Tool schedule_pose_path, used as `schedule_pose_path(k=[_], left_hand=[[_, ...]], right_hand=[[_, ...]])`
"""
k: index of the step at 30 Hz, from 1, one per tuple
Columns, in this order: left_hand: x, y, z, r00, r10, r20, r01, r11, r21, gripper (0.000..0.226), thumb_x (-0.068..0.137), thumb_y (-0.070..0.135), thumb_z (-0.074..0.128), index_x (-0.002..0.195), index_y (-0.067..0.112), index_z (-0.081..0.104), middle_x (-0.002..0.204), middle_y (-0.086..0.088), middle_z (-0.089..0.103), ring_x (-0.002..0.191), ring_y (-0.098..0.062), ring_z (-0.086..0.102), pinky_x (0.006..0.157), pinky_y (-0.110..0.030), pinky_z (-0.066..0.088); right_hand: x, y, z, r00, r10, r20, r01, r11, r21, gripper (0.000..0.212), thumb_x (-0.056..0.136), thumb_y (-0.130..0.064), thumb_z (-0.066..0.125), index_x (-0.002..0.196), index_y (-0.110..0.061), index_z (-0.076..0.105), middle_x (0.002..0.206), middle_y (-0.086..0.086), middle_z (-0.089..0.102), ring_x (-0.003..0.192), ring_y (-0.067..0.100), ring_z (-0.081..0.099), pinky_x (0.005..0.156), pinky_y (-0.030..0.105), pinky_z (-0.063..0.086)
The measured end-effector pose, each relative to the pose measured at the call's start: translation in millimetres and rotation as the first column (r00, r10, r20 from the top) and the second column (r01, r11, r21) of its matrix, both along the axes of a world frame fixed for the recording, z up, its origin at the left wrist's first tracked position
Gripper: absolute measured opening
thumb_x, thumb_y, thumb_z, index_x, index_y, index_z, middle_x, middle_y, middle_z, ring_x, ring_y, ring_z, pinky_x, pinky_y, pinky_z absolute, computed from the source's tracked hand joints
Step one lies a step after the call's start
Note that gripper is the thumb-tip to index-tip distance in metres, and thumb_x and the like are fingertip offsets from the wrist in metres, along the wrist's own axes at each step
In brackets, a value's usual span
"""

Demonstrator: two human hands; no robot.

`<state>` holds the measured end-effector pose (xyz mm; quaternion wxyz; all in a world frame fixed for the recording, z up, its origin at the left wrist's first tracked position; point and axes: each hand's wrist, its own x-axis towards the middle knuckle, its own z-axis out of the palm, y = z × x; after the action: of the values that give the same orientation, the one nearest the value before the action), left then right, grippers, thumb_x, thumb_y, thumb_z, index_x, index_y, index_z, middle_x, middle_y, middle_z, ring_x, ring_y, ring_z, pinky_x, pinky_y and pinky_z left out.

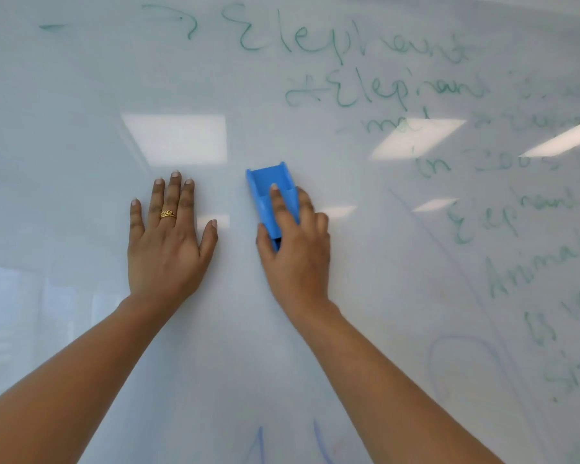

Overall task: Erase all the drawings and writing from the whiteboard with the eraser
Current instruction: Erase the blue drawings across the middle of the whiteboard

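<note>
Against whiteboard [81, 162]: right hand [295, 252] fingers curled around blue eraser [271, 199]; left hand [168, 242] flat, spread.

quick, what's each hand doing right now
Left hand: open, flat on the whiteboard.
Right hand: gripping the blue eraser.

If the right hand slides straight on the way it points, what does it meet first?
The right hand with the eraser crosses bare whiteboard, then probably meets the first letter of the top green word.
</note>
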<state>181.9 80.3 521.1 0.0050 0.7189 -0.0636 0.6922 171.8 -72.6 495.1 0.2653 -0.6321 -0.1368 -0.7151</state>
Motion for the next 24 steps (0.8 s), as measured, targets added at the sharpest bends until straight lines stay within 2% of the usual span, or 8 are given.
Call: schedule_pose_path(k=[2, 5, 9, 13, 16, 20, 24], left_hand=[[0.7, 0.0, -4.2, 1.0, -0.001, -0.001, 0.001, 1.0, -0.01, 0.072, 0.088, 0.05, 0.011, 0.149, 0.01, 0.018, 0.156, -0.005, 0.015, 0.145, -0.02, 0.009, 0.115, -0.039, -0.001], [0.7, 2.2, -9.2, 1.0, -0.008, -0.001, 0.007, 1.0, -0.01, 0.072, 0.089, 0.05, 0.012, 0.149, 0.01, 0.018, 0.156, -0.005, 0.015, 0.145, -0.02, 0.009, 0.115, -0.039, 0.0], [-1.3, 2.4, -12.3, 1.0, -0.013, -0.013, 0.013, 1.0, -0.002, 0.074, 0.088, 0.051, 0.013, 0.148, 0.009, 0.019, 0.156, -0.006, 0.015, 0.145, -0.02, 0.009, 0.115, -0.039, -0.001], [-2.9, 2.9, -15.5, 0.999, -0.004, -0.036, 0.004, 1.0, 0.022, 0.075, 0.088, 0.052, 0.013, 0.148, 0.008, 0.018, 0.156, -0.006, 0.013, 0.145, -0.02, 0.007, 0.115, -0.039, -0.004], [-3.9, 0.5, -20.2, 0.999, 0.01, -0.052, -0.006, 0.997, 0.075, 0.073, 0.09, 0.05, 0.016, 0.148, 0.007, 0.021, 0.155, -0.007, 0.017, 0.144, -0.02, 0.012, 0.115, -0.036, -0.004], [-4.6, -6.6, -30.7, 0.997, 0.002, -0.073, 0.007, 0.993, 0.117, 0.069, 0.092, 0.046, 0.021, 0.146, 0.004, 0.026, 0.153, -0.01, 0.023, 0.142, -0.024, 0.019, 0.113, -0.028, -0.012], [-4.2, -8.5, -35.0, 0.998, 0.001, -0.059, 0.006, 0.993, 0.117, 0.068, 0.092, 0.045, 0.022, 0.145, 0.004, 0.027, 0.153, -0.011, 0.024, 0.141, -0.024, 0.02, 0.113, -0.029, -0.01]], right_hand=[[-2.6, 9.6, -11.8, 1.0, -0.021, -0.009, 0.021, 0.996, -0.084, 0.053, 0.083, -0.035, 0.039, 0.131, -0.018, 0.052, 0.13, 0.014, 0.052, 0.084, 0.028, 0.054, 0.068, 0.032, 0.049], [-3.4, 4.1, -22.6, 0.999, -0.038, 0.002, 0.038, 0.985, -0.171, 0.051, 0.084, -0.035, 0.04, 0.131, -0.018, 0.052, 0.129, 0.013, 0.053, 0.083, 0.026, 0.054, 0.066, 0.032, 0.051], [-0.9, -23.3, -19.9, 1.0, -0.026, -0.001, 0.025, 0.989, -0.148, 0.054, 0.082, -0.036, 0.042, 0.131, -0.017, 0.053, 0.129, 0.014, 0.053, 0.086, 0.029, 0.055, 0.07, 0.033, 0.05], [5.6, -63.4, -9.8, 1.0, -0.006, -0.024, 0.006, 1.0, 0.001, 0.053, 0.088, -0.032, 0.05, 0.139, -0.02, 0.043, 0.14, 0.014, 0.042, 0.102, 0.032, 0.048, 0.087, 0.039, 0.045], [8.9, -96.4, -3.7, 0.997, 0.013, -0.081, 0.001, 0.986, 0.164, 0.056, 0.091, -0.03, 0.054, 0.143, -0.025, 0.033, 0.145, 0.01, 0.033, 0.114, 0.03, 0.039, 0.098, 0.038, 0.039], [10.7, -132.6, -11.7, 0.997, 0.015, -0.072, 0.011, 0.938, 0.347, 0.055, 0.092, -0.028, 0.054, 0.143, -0.022, 0.034, 0.145, 0.011, 0.034, 0.12, 0.031, 0.037, 0.098, 0.035, 0.035], [11.2, -151.3, -16.1, 0.993, 0.052, -0.111, 0.009, 0.874, 0.486, 0.053, 0.093, -0.028, 0.051, 0.143, -0.023, 0.034, 0.145, 0.008, 0.032, 0.121, 0.028, 0.035, 0.092, 0.032, 0.036]])
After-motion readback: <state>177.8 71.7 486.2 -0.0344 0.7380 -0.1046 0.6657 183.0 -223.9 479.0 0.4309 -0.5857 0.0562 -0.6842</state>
